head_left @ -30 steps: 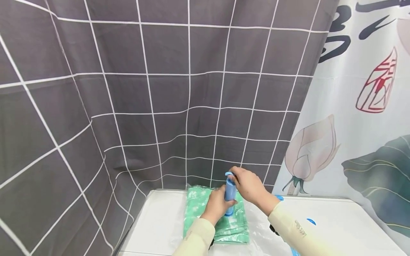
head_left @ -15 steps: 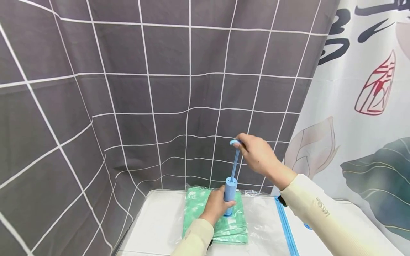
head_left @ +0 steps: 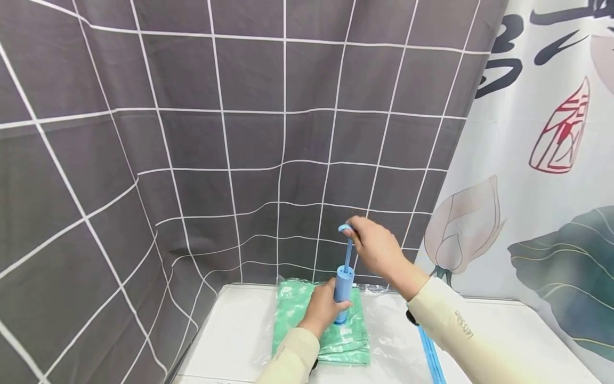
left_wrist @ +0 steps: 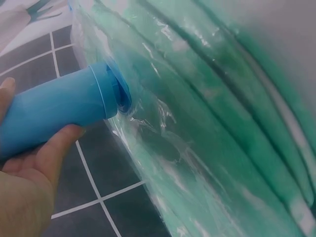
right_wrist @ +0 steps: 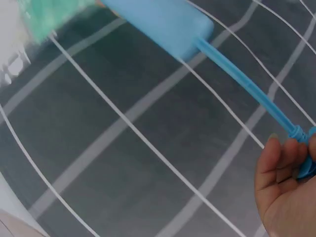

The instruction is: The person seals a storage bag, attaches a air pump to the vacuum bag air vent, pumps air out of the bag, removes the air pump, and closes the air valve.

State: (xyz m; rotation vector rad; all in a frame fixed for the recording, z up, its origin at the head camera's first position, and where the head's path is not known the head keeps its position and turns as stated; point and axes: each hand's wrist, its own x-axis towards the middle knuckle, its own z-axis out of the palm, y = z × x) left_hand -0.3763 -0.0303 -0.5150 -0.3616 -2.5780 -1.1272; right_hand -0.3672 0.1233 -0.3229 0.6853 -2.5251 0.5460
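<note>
A blue hand pump (head_left: 344, 285) stands nearly upright on a clear plastic storage bag (head_left: 393, 341) that holds folded green fabric (head_left: 292, 309). My left hand (head_left: 322, 305) grips the pump's barrel low down, fingers and thumb around it. In the left wrist view the barrel's base (left_wrist: 111, 91) sits against the bag's face. My right hand (head_left: 376, 249) holds the T-shaped handle (head_left: 344, 228) above the barrel. Between barrel and handle a stretch of thin blue rod (right_wrist: 247, 89) shows. My palm hides part of the handle in the right wrist view.
The bag lies on a white table (head_left: 235, 320). A blue zip strip (head_left: 430, 354) runs along the bag's right side, partly under my right sleeve. Behind the table hangs a dark grey gridded curtain (head_left: 249, 138), with a white flower-printed one (head_left: 484, 229) at the right.
My right hand has pulled the pump handle up from the barrel, then lowered it a little, so the exposed rod is shorter than half a second ago. My left hand keeps its hold.
</note>
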